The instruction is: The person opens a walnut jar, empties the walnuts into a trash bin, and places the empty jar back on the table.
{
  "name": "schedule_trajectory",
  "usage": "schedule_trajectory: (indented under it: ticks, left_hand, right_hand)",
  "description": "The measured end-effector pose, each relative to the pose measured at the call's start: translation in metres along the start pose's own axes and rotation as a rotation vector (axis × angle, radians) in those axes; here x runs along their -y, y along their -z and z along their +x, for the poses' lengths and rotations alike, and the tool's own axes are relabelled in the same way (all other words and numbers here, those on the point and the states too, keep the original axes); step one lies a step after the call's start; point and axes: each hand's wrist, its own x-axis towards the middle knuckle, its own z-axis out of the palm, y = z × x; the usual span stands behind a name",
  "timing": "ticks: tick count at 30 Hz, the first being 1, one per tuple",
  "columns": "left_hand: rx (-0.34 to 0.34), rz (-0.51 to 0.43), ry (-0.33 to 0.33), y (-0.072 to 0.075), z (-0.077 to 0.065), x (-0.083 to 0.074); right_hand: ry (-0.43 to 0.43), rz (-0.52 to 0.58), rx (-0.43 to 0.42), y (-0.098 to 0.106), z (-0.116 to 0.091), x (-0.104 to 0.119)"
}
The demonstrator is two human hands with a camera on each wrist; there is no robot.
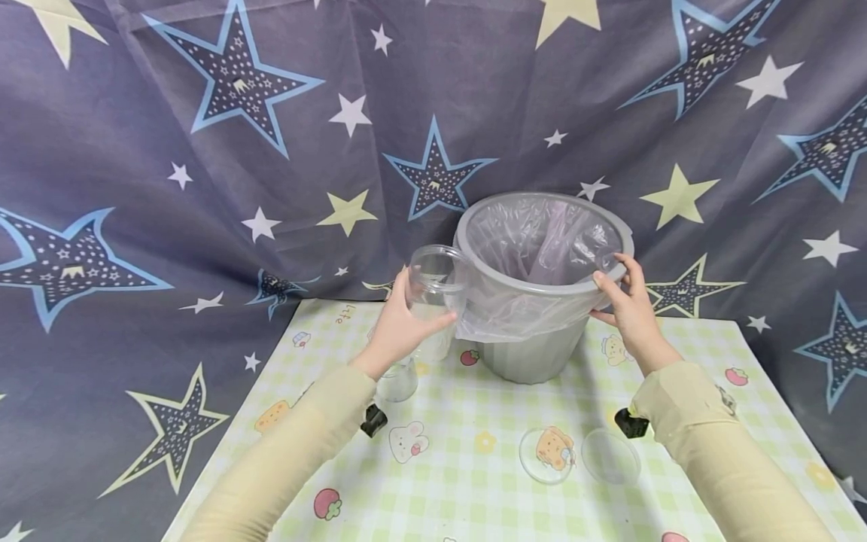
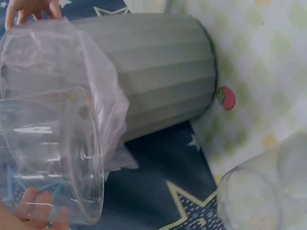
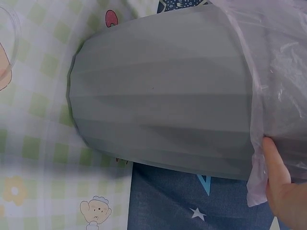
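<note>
My left hand (image 1: 406,324) holds a clear plastic container (image 1: 439,263) beside the left side of a grey trash bin (image 1: 535,354). In the left wrist view the wide rim of this clear container (image 2: 88,167) shows, with fingers curled at its side. My right hand (image 1: 630,312) grips the right side of the bin's rim, thumb near the top edge. A thin translucent bag (image 1: 521,320) lines the bin and folds over its rim. The right wrist view shows a finger of that hand (image 3: 283,187) pressing against the folded bag.
More clear containers (image 1: 398,382) stand on the table below my left hand. Two round clear lids (image 1: 611,457) lie near the front right. The checked tablecloth (image 1: 460,482) covers the table, and a star-patterned curtain (image 1: 339,173) hangs behind the bin.
</note>
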Motion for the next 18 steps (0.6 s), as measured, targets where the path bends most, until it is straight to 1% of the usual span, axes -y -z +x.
schedule_trajectory:
  ticks: [4, 6, 11, 16, 18]
  left_hand:
    - [0.025, 0.009, 0.071, -0.006, -0.01, 0.009]
    - [0.036, -0.004, 0.1, -0.009, -0.015, 0.014]
    - [0.036, -0.039, 0.166, -0.019, -0.027, 0.026]
    - [0.031, -0.061, 0.211, -0.026, -0.036, 0.041]
    - [0.027, -0.068, 0.217, -0.03, -0.039, 0.046]
  right_hand:
    - [-0.01, -0.008, -0.003, 0.0, 0.0, 0.0]
    - [-0.012, -0.007, -0.005, -0.001, 0.0, -0.001]
    - [-0.003, -0.002, -0.008, -0.002, 0.001, -0.002]
    - [0.01, -0.004, -0.012, -0.002, 0.002, -0.002]
    - [0.012, -0.001, -0.013, -0.001, 0.001, -0.002]
